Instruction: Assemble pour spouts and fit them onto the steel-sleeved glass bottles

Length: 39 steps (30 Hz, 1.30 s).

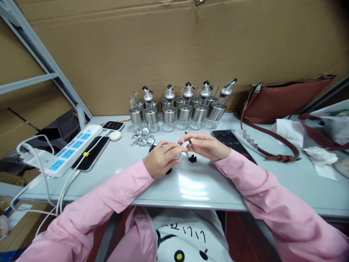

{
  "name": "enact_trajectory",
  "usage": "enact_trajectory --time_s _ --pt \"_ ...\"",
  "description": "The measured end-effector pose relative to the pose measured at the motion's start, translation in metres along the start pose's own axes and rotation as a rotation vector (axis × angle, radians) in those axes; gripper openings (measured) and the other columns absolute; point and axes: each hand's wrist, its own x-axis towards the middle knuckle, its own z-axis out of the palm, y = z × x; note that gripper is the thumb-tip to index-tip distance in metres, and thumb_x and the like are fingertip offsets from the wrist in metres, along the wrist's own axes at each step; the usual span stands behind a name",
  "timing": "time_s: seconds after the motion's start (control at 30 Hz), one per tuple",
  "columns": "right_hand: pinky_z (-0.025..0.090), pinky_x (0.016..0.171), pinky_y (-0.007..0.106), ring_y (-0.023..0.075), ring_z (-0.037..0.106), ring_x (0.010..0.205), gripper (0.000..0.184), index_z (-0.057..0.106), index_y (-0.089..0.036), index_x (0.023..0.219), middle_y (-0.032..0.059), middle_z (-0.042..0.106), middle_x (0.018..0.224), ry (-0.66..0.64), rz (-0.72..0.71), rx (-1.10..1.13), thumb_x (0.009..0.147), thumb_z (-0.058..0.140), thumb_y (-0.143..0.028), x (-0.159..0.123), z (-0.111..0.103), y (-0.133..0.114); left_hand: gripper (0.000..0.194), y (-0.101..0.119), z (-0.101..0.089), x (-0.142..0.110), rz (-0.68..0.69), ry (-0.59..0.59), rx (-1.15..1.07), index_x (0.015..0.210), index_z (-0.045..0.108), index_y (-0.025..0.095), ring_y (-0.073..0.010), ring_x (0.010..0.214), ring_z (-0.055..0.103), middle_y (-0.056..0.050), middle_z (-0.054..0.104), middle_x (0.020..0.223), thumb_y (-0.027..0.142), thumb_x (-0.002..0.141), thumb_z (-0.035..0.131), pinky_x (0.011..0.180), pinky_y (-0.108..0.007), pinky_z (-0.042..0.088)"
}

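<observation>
My left hand (163,159) is closed around a silver-white pour spout (185,144), held just above the table. My right hand (206,146) meets it from the other side, thumb and fingers pinching a small black lever (190,142) at the spout's tip. Whether the lever is seated in the spout cannot be made out. Beside the hands lies a little heap of black parts (192,158). More silver spouts (142,137) are piled left of my hands, and a black round piece (169,170) is partly hidden beneath my left hand.
Several glass bottles with steel sleeves (169,115) stand at the back, some topped with spouts. A power strip (73,151) and a phone (92,153) lie left. At right are another phone (231,145), a brown bag (278,100) and crumpled tissue (321,156).
</observation>
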Motion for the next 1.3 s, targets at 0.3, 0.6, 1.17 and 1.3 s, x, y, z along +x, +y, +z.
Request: enact_trajectory --time_s 0.3,0.6,1.17,1.3 --pt "0.048 0.073 0.033 0.0155 0.061 0.075 0.027 0.069 -0.015 0.091 0.0056 0.067 0.082 0.007 0.007 -0.017 0.073 0.067 -0.035 0.0008 -0.0009 0.0000 0.031 0.0021 -0.0005 0.0000 -0.023 -0.026 -0.036 0.122 0.042 0.016 -0.0187 0.103 0.057 -0.011 0.060 0.107 0.031 0.095 0.033 0.082 -0.031 0.047" --pt "0.047 0.073 0.031 0.0142 0.060 0.074 0.026 0.071 -0.016 0.090 0.0052 0.067 0.084 0.016 0.025 -0.008 0.072 0.068 -0.034 0.0004 -0.0030 0.0016 0.028 0.0038 -0.0001 0.0010 -0.021 -0.008 -0.093 0.119 0.042 0.016 -0.0171 0.094 0.059 -0.011 0.059 0.106 0.029 0.094 0.037 0.078 -0.029 0.049" --pt "0.046 0.071 0.029 0.0136 0.061 0.073 0.027 0.071 -0.016 0.091 0.0050 0.068 0.081 0.003 0.025 0.007 0.073 0.069 -0.036 0.0010 -0.0022 0.0036 0.028 0.0000 0.0013 0.0009 0.031 0.027 0.037 0.116 0.041 0.015 -0.0176 0.093 0.061 -0.009 0.063 0.100 0.031 0.094 0.037 0.080 -0.032 0.047" --pt "0.046 0.072 0.029 0.0137 0.061 0.073 0.027 0.071 -0.016 0.092 0.0050 0.068 0.081 -0.001 0.025 0.010 0.073 0.069 -0.035 0.0013 -0.0018 0.0043 0.027 -0.0004 0.0016 0.0005 0.026 0.018 0.036 0.116 0.042 0.015 -0.0175 0.091 0.061 -0.009 0.063 0.100 0.031 0.094 0.038 0.080 -0.033 0.046"
